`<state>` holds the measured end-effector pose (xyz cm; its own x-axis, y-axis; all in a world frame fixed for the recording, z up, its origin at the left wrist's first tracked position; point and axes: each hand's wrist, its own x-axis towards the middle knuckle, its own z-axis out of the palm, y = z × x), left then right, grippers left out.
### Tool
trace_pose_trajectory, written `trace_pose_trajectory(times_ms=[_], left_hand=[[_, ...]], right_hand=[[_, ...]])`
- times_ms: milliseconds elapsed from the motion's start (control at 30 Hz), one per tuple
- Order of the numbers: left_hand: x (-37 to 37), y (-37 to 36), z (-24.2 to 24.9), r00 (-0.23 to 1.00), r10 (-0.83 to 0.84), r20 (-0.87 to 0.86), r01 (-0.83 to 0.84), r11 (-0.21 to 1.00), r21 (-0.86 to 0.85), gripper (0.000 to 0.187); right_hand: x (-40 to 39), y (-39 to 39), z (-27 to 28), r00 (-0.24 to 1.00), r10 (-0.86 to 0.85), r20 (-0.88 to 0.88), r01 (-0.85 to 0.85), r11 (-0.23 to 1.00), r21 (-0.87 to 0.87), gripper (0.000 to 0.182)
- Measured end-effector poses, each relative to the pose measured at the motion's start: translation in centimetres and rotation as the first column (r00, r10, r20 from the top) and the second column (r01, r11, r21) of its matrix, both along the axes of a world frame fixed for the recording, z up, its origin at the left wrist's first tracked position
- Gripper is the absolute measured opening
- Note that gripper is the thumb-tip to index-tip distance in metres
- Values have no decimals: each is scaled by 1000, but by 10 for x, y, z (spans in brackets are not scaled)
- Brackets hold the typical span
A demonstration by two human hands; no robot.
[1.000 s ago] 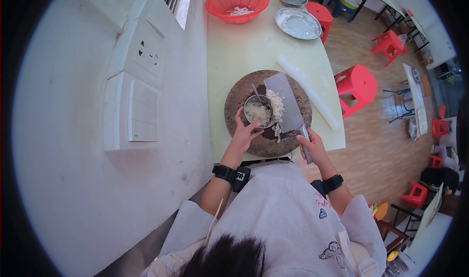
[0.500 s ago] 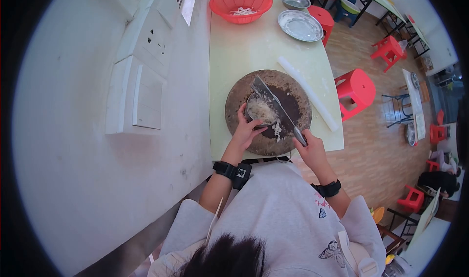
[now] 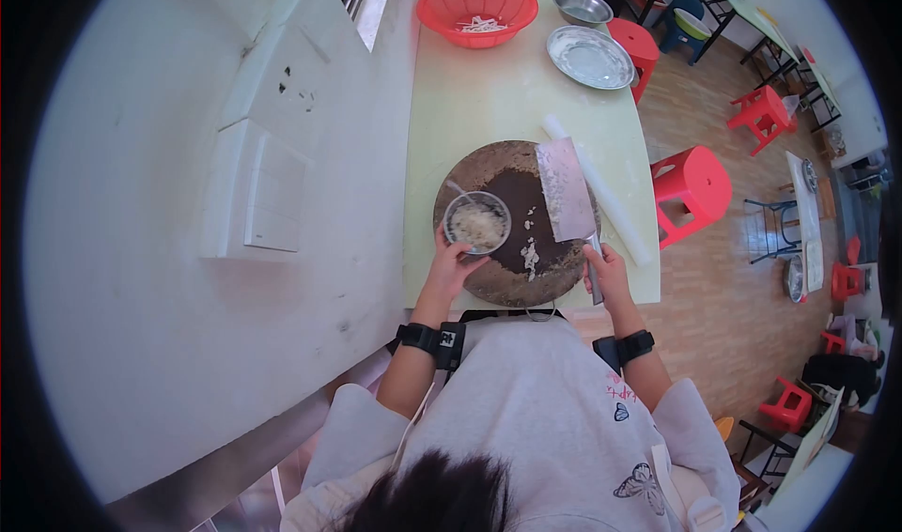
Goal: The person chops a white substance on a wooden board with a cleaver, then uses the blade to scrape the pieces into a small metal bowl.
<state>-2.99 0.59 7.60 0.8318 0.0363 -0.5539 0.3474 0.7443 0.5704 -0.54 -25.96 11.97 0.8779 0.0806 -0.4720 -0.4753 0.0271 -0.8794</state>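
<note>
A round wooden chopping block (image 3: 484, 161) lies on the pale green table, dark and wet-looking in its middle. My left hand (image 3: 453, 264) grips the near-left rim of a small bowl (image 3: 508, 233) over the block. Pale minced food (image 3: 477, 224) fills part of it, and a spoon handle (image 3: 458, 191) leans out at the upper left. My right hand (image 3: 607, 274) is closed around the handle of a cleaver (image 3: 567, 189), its broad blade turned face up with pale bits stuck along it. Loose minced scraps (image 3: 530, 260) lie on the block between bowl and cleaver.
A white rolling pin (image 3: 615, 208) rests right of the block. Farther back on the table (image 3: 470, 100) stand a red basket (image 3: 442, 11) with white strips, a metal bowl (image 3: 583, 6) and a floury metal plate (image 3: 590, 58). A wall is at left; red stools (image 3: 695, 189) stand at right.
The cleaver has moved right, away from the bowl, and its blade has turned from edge-on to flat. My left hand and the bowl have shifted slightly left.
</note>
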Motion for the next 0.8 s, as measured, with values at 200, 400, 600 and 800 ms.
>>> trace_pose_trajectory(times_ms=[200,400,600,800], left_hand=[[-3,18,-1,991,84,-105,-68,987,148,64],[-3,13,-6,993,63,-98,-33,961,276,61],[-5,-1,-5,938,270,-219,-124,849,514,48],[-43,-11,-28,969,248,-17,12,20,1000,50]], right_hand=[[39,-49,-50,997,71,-17,-73,974,-215,29],[86,-68,-65,927,371,-47,-361,854,-374,33],[109,-69,-50,792,610,-19,-502,633,-590,33],[110,-83,-45,668,744,-25,-562,481,-673,33]])
